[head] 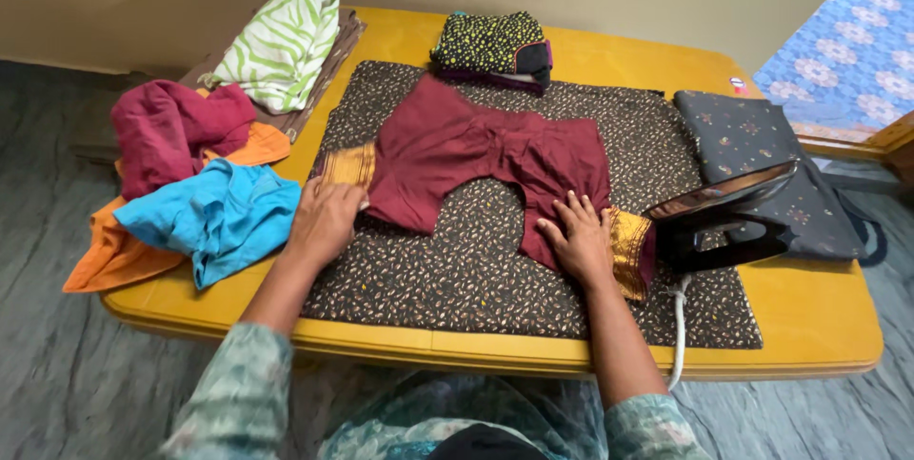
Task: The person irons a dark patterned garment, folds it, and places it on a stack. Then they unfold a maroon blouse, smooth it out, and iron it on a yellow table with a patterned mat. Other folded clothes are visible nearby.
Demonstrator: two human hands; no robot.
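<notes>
At the far left we have a loose heap of cloth [181,184], red, orange and blue, hanging over the table [819,317] edge, with a folded green striped piece [281,46] behind it; these look unpressed to us. Our left hand [324,222] lies flat, fingers together, on the gold-trimmed sleeve of the maroon blouse [476,150], which is spread open in the middle of the dark patterned mat [457,279]; behind it sits a folded spotted garment [490,46], seemingly done. Our right hand [579,236] presses flat with fingers spread on the blouse's other sleeve; neither hand grips anything. We judge the blouse smoothed out but not yet pressed, since the iron [724,222] stands tipped up just beside the right hand, its cord [678,327] dropping over the near edge; a dark folded cloth [771,165] lies behind it. Open room lies along the near strip of mat and the bare corner at right; the left side is crowded.
</notes>
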